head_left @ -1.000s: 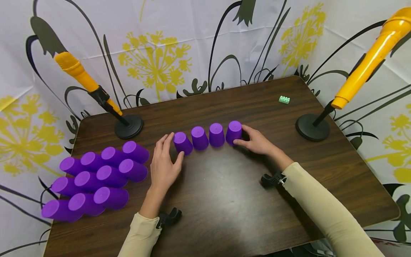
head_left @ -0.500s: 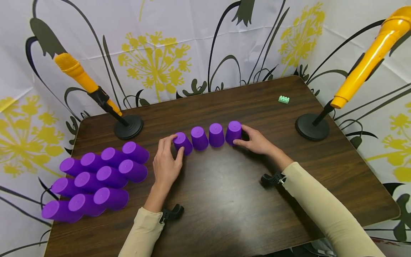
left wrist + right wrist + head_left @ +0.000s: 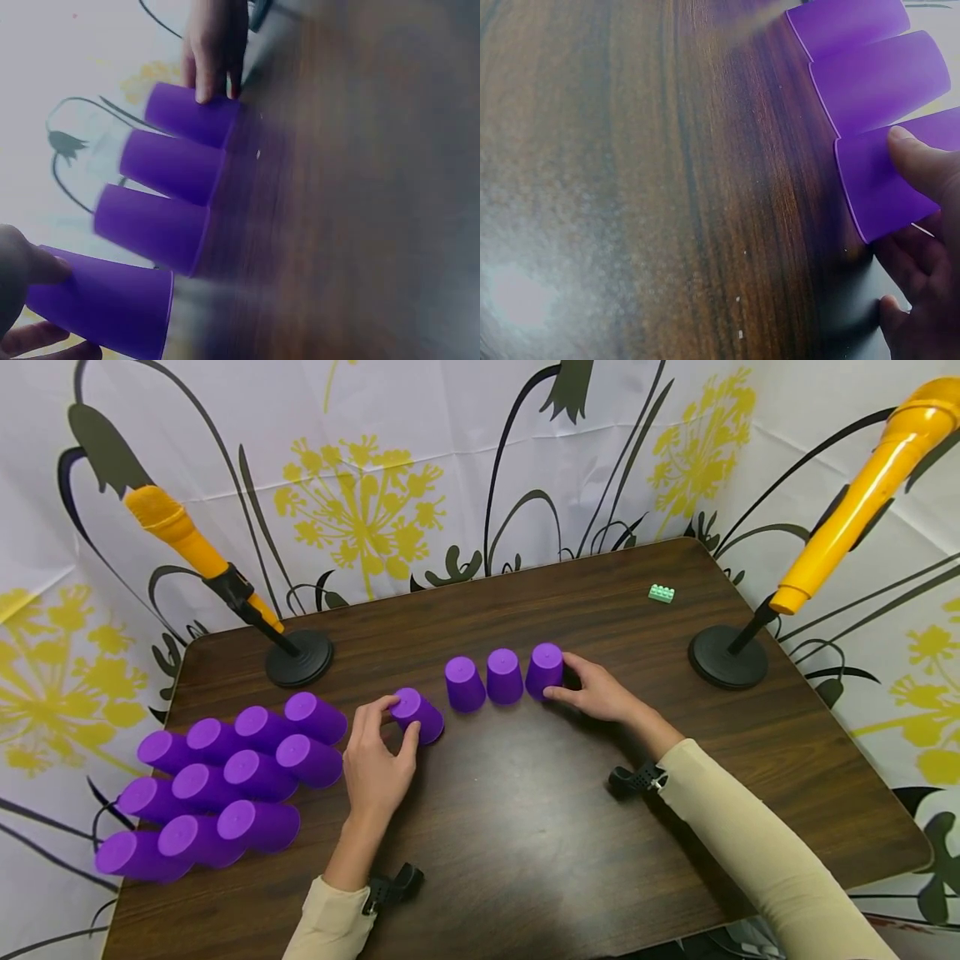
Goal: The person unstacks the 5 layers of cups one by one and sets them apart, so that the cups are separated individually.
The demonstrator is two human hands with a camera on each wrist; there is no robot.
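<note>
My left hand grips an upside-down purple plastic cup between thumb and fingers. This cup is tilted and sits apart from three more upside-down purple cups, whose left one and middle one stand side by side. At the right end of that row, my right hand holds the third cup, thumb on its near side and fingers behind. In the right wrist view, the thumb presses on that cup's wall. The left wrist view shows the gripped cup nearest the camera.
Several more upside-down purple cups stand in rows on the left of the brown table. Yellow microphones on black stands rise at back left and right. A small green toy brick lies at the back right.
My left hand has closed on the leftmost cup of the row and moved it toward me and to the left. The right hand and the other cups stay where they were.
</note>
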